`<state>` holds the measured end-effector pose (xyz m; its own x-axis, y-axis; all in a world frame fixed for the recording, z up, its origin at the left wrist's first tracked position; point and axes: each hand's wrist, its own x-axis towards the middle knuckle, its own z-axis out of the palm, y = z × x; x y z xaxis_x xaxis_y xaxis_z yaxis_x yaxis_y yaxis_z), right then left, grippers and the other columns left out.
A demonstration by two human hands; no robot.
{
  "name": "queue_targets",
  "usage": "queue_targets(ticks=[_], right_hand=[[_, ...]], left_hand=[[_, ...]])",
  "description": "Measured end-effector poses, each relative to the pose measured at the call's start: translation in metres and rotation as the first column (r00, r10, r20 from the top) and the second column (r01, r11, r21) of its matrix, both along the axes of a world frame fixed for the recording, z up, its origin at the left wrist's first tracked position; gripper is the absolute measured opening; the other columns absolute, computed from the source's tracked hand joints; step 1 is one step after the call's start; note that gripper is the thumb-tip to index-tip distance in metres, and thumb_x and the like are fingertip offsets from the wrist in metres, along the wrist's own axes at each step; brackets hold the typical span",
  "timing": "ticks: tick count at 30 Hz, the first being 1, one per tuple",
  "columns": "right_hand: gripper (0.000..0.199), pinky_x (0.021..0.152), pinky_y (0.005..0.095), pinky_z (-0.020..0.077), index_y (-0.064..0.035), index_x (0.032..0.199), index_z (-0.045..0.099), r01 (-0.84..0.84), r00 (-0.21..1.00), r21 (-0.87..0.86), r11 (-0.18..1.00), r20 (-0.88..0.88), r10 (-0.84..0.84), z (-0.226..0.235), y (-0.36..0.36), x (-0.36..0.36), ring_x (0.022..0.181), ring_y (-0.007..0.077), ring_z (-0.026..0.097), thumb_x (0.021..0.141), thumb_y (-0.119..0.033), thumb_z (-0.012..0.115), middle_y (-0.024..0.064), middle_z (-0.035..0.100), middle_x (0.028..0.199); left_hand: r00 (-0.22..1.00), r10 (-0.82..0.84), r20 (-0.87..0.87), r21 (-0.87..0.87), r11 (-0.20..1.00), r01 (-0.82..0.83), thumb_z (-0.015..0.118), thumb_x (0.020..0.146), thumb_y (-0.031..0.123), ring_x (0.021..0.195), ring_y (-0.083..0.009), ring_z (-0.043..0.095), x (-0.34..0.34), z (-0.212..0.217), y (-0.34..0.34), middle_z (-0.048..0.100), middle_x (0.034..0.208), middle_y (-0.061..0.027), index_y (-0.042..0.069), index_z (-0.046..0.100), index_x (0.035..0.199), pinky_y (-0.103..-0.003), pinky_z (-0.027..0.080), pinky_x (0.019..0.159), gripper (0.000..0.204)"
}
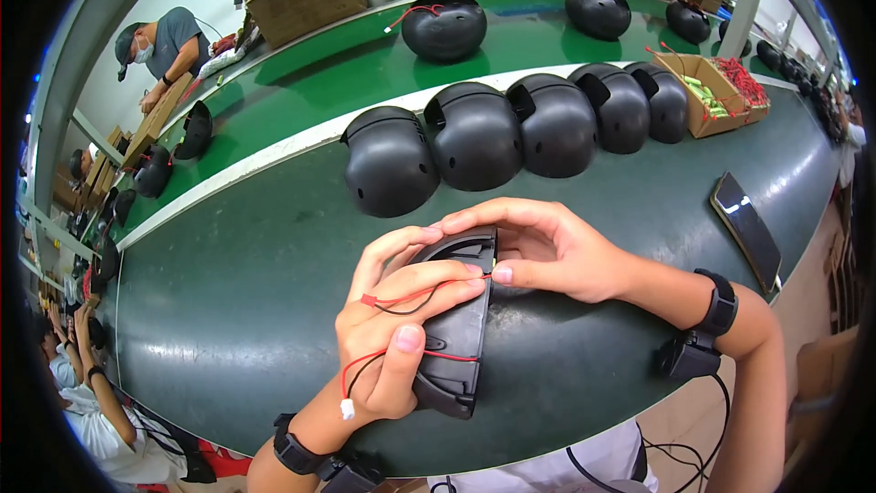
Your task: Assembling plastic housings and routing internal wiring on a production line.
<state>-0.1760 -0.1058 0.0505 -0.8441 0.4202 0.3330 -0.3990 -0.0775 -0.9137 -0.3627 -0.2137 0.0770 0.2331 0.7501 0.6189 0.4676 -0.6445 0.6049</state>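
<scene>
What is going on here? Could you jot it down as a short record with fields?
Left hand: grips a black curved plastic part with red and black wires
Right hand: fingertips press the part's upper end
Surface: dark green table
Behind: row of black helmets
Right side: phone, cardboard box

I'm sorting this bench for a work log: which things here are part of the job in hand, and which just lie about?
In hand:
- black curved part, gripped by left hand and right hand
- red and black wires

Lying about:
- row of black helmets
- phone
- cardboard box of parts
</scene>
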Motion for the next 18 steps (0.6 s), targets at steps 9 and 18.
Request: queue_targets(ticks=[9, 18], right_hand=[[0.045, 0.104, 0.0388, 0.0392, 0.0033, 0.118, 0.054, 0.093, 0.986, 0.500, 0.861, 0.077, -0.151, 0.038, 0.027, 0.003, 0.116, 0.0226, 0.055, 0.076, -0.009, 0.058, 0.0136, 0.059, 0.118], [0.079, 0.085, 0.0464, 0.0493, 0.0026, 0.114, 0.060, -0.256, 0.434, 0.943, 0.210, 0.307, -0.847, 0.089, 0.088, -0.131, 0.098, 0.0395, 0.063, 0.080, -0.068, 0.050, 0.0250, 0.066, 0.101]], left_hand=[[0.994, -0.088, 0.068, 0.068, 0.994, 0.083, 0.043, 0.091, 0.010, 0.113, -0.0417, 0.048, 0.005, -0.009, 0.000, 0.063, 0.107, -0.0163, -0.009, 0.066, 0.103, -0.047, 0.040, 0.099, 0.032], [0.989, -0.065, 0.129, 0.025, 0.998, 0.062, 0.041, 0.091, 0.008, 0.119, -0.0415, 0.047, 0.006, -0.016, -0.008, 0.064, 0.111, -0.0172, -0.010, 0.065, 0.107, -0.048, 0.038, 0.101, 0.034]])
